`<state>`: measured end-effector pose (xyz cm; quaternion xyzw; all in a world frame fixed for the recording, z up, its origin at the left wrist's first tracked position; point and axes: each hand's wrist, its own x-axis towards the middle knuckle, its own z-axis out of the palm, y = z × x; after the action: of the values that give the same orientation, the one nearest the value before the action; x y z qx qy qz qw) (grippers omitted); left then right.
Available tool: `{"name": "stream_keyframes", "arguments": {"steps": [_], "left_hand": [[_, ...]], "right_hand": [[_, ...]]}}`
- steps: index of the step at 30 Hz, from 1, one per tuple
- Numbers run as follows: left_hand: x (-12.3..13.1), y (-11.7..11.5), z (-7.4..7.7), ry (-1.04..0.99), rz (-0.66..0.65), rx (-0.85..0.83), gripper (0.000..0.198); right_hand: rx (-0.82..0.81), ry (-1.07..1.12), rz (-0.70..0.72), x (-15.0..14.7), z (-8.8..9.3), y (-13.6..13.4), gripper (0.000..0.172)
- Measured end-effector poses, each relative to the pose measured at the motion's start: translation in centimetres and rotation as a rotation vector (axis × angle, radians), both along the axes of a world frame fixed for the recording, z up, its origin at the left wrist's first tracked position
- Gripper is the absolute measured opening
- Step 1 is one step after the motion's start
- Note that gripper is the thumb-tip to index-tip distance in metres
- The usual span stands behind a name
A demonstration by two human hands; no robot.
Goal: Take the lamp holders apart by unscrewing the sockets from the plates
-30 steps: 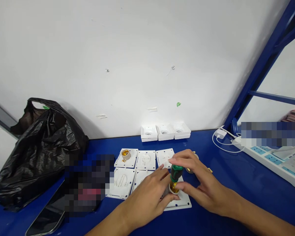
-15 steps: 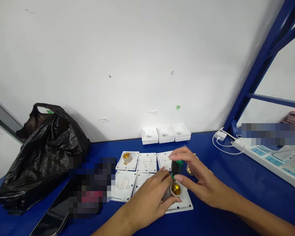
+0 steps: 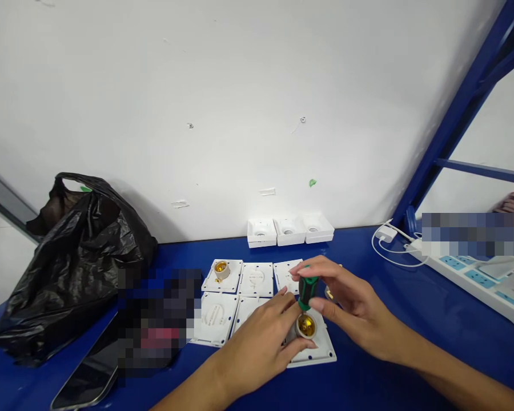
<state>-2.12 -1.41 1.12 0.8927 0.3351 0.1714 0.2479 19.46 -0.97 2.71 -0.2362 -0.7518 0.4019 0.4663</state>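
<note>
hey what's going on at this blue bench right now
A person is working on a lamp socket that sits on a white square plate. The right hand holds a green-handled screwdriver upright, tip down in the socket, while the left hand steadies the socket. More white plates lie in rows just behind.

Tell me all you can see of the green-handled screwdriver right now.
The short green-and-black-handled screwdriver stands nearly upright, tip down in the brass-lined white lamp socket on a white square plate. The right hand pinches its handle from above; the left hand grips the socket. Its shaft is mostly hidden.
</note>
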Motion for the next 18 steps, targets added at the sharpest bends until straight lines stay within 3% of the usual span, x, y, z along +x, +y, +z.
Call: {"name": "stream_keyframes", "arguments": {"steps": [3,7,18], "left_hand": [[0.04,0.02,0.0,0.005,0.008,0.007,0.03],[0.1,-0.04,0.1,0.01,0.003,-0.013,0.031],[-0.04,-0.14,-0.09,0.033,0.038,0.019,0.031]], "right_hand": [[0.061,0.064,-0.062,-0.05,-0.21,-0.14,0.039],[-0.004,-0.013,-0.005,-0.02,-0.26,-0.3,0.041],[0.238,-0.06,-0.182,0.53,-0.03,-0.14,0.048]]}}
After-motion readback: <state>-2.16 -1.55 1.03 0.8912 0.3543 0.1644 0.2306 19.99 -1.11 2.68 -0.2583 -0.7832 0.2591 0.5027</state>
